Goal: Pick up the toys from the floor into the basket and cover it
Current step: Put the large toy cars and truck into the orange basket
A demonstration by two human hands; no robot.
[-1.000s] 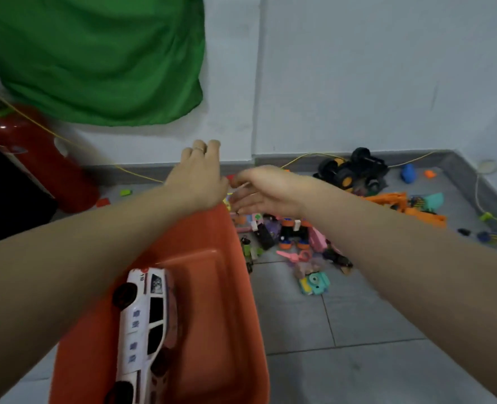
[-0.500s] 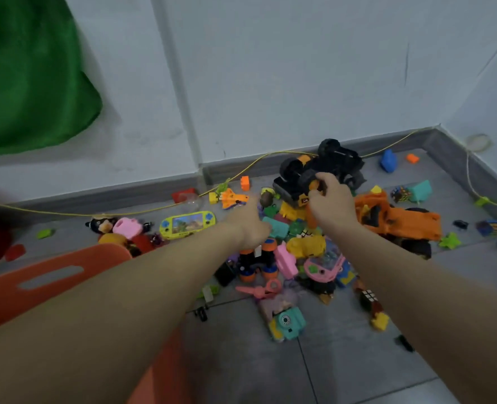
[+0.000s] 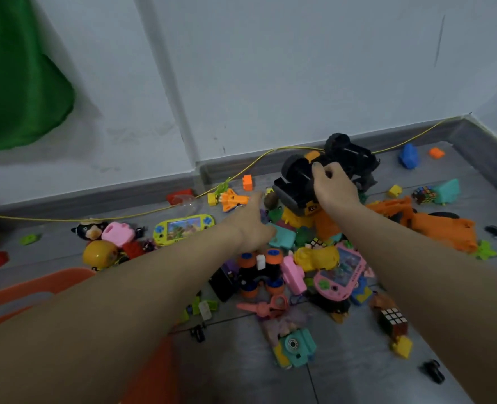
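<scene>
Toys on the floor: right hand (image 3: 333, 185) grips the big-wheeled black-and-yellow plastic truck (image 3: 314, 176).
Left hand (image 3: 251, 225), fingers extended toward the pile, should brace the truck underneath before lifting it to the orange plastic basket (image 3: 31, 290).

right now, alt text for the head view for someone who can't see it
The right hand grips a black and yellow toy truck atop a floor pile of toys, while the left hand reaches in beside it. An orange basket sits at lower left.
</scene>
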